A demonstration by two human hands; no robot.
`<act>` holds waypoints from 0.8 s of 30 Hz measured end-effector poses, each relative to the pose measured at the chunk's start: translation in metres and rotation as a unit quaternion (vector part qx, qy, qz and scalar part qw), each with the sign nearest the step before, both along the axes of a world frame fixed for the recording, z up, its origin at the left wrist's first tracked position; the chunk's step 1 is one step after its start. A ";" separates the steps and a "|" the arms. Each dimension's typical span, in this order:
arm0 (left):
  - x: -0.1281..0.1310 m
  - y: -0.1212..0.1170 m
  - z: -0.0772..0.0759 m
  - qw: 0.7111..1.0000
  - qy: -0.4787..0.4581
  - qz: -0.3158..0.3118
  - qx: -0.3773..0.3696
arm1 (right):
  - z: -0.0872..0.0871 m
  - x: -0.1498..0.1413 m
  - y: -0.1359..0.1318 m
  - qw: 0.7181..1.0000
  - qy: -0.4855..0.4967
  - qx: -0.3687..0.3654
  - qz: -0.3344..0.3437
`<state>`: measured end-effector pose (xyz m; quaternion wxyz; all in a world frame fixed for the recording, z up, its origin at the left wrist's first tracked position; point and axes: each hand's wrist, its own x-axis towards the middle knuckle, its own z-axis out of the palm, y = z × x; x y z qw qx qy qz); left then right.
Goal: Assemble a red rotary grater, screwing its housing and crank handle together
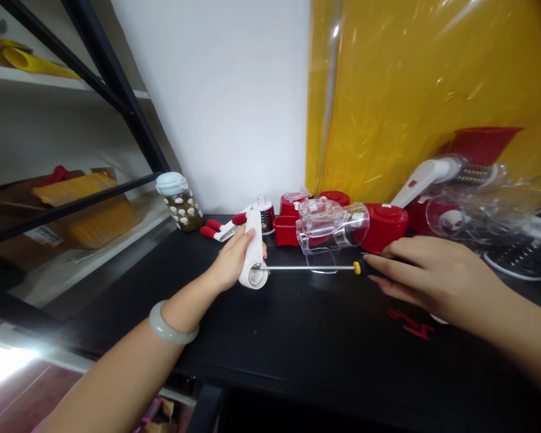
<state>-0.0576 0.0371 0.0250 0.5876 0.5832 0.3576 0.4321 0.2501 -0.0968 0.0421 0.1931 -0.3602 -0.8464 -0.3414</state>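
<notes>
My left hand (234,257) is closed around a white crank handle (253,243), holding it over the black table with its round hollow end toward me. In my right hand (426,273) is a screwdriver (315,267) with a long metal shaft and a black and yellow grip. The shaft lies level, and its tip reaches into the handle's round end; what the tip touches there is hidden. Small red plastic pieces (411,325) lie on the table below my right hand.
Behind my hands stand a clear plastic housing (320,222), a red base (383,225), a grater drum (265,215) and red-tipped white handles (225,228). A patterned bottle (180,201) is at the left, beside a shelf rack (117,96). More grater parts (518,261) crowd the right.
</notes>
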 end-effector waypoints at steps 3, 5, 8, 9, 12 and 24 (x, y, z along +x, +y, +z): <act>0.000 0.000 -0.001 1.000 0.003 0.002 0.002 | 0.001 -0.001 0.001 1.000 0.000 0.006 0.003; 0.000 0.001 -0.002 1.000 0.007 0.003 0.007 | 0.002 -0.002 0.000 1.000 -0.003 0.010 0.002; 0.000 0.002 -0.003 1.000 0.019 0.009 0.019 | 0.003 -0.003 -0.002 1.000 -0.010 0.025 -0.006; 0.000 0.003 -0.004 0.999 0.023 0.013 0.026 | 0.003 -0.003 -0.003 0.999 -0.013 0.032 -0.009; -0.001 0.005 -0.006 0.998 0.034 0.029 0.049 | 0.003 -0.001 -0.007 0.999 -0.022 0.045 -0.015; 0.000 0.000 -0.008 0.992 0.047 0.097 0.064 | 0.017 -0.014 -0.018 0.995 -0.033 0.093 0.015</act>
